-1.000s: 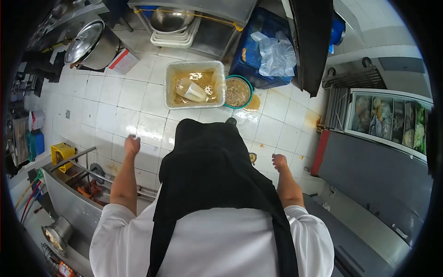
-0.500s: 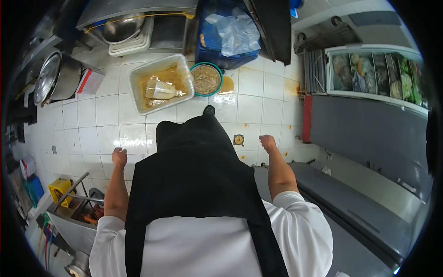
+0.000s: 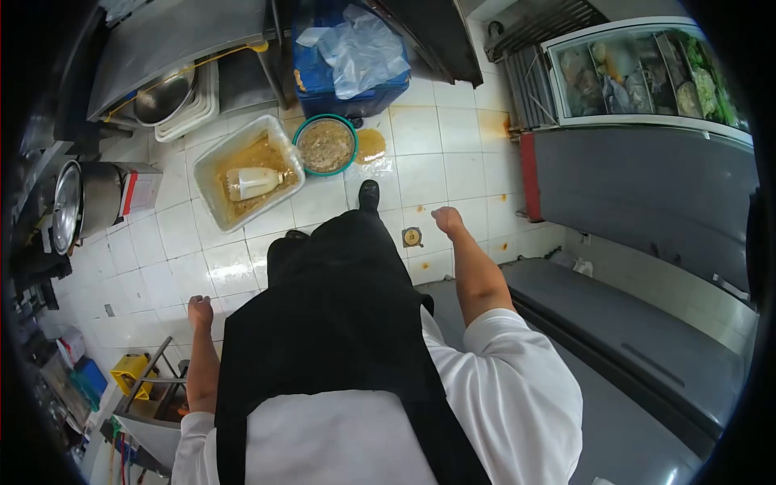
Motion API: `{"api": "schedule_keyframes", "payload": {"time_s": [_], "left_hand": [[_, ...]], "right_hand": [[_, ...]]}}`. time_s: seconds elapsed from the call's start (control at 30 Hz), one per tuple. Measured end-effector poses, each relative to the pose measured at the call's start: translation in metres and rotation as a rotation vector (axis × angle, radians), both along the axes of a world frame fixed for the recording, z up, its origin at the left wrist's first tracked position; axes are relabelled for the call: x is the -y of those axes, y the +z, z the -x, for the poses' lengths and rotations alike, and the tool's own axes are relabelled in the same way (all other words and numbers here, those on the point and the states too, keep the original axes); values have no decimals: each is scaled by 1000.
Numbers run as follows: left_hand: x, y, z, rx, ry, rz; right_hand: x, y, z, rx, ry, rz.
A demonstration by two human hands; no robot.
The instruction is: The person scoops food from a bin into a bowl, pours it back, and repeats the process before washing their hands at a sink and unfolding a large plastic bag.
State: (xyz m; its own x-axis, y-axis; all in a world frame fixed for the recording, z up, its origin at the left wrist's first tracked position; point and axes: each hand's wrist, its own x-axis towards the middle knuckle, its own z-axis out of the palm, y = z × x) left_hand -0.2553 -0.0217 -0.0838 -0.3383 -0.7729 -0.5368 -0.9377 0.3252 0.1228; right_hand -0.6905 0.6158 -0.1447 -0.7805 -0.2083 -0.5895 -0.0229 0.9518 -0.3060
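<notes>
My left hand [image 3: 200,311] hangs at my side over the tiled floor, fingers curled in, and no object shows in it. Held out in front of my body, my right hand [image 3: 447,220] is also curled closed around nothing visible, near a round floor drain [image 3: 412,237]. Ahead on the floor stands a white tub [image 3: 212,212] with brown liquid inside, in which a cut-open plastic jug [image 3: 255,183] lies on its side. Touching the tub is a green-rimmed round basin [image 3: 356,155] full of a pale brown, lumpy mass. Neither hand touches these containers.
A brown puddle [image 3: 370,146] lies beside the basin. Behind it stands a blue bin [image 3: 311,73] with a plastic bag [image 3: 364,56] on top. A steel table [image 3: 178,40] is at upper left, a large pot [image 3: 101,198] at left, and a glass-topped freezer [image 3: 638,162] at right.
My body has turned and moved forward, so the tub, basin and bin sit further left in view. My right hand has swung forward, my left hand back. Both stay curled.
</notes>
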Motion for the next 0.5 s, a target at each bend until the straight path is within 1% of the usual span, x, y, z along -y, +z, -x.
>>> {"api": "schedule_keyframes", "payload": {"time_s": [0.03, 0.13, 0.23, 0.33, 0.37, 0.4, 0.5], "left_hand": [[-5, 3, 7, 14, 0, -11], [-30, 13, 24, 55, 6, -19], [-53, 21, 43, 116, 0, -34], [-73, 40, 75, 158, -11, -20], [-89, 62, 103, 180, -14, 0], [-100, 73, 123, 201, -18, 20], [-98, 62, 136, 213, -82, 39]], "right_hand": [[-8, -16, 10, 3, -8, -18], [-5, 3, 40, 74, -210, 19], [-19, -7, 72, 94, -258, 65], [-32, -28, 107, 101, -184, 48], [-34, -34, 120, 111, -160, 43], [-34, -40, 134, 120, -137, 39], [-39, -58, 172, 173, -129, 48]]}}
